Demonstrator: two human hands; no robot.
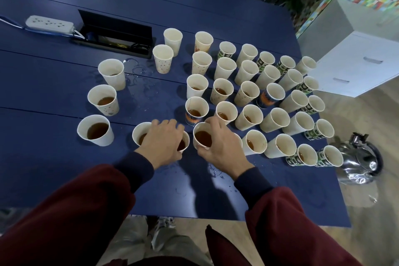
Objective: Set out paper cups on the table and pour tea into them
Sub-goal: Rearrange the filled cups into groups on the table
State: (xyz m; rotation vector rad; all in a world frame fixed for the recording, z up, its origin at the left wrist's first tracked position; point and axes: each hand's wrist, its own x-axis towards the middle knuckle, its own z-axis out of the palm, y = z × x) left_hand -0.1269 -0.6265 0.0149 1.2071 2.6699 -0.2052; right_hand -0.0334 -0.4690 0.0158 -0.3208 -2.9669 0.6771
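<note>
Several paper cups stand on the blue table (54,93), many holding brown tea. My left hand (160,142) lies over two tea-filled cups, one (140,134) to its left and one (183,142) under its fingers; whether it grips either I cannot tell. My right hand (220,147) wraps around a white cup of tea (201,136) near the front. Three more filled cups, such as one (95,130), stand apart at the left. Empty cups (225,67) fill the far rows.
A shiny metal kettle (358,162) stands at the table's right edge. A white power strip (48,24) and an open black cable box (116,34) lie at the back left. Water drops (138,71) spot the table. A white cabinet (358,62) stands to the right.
</note>
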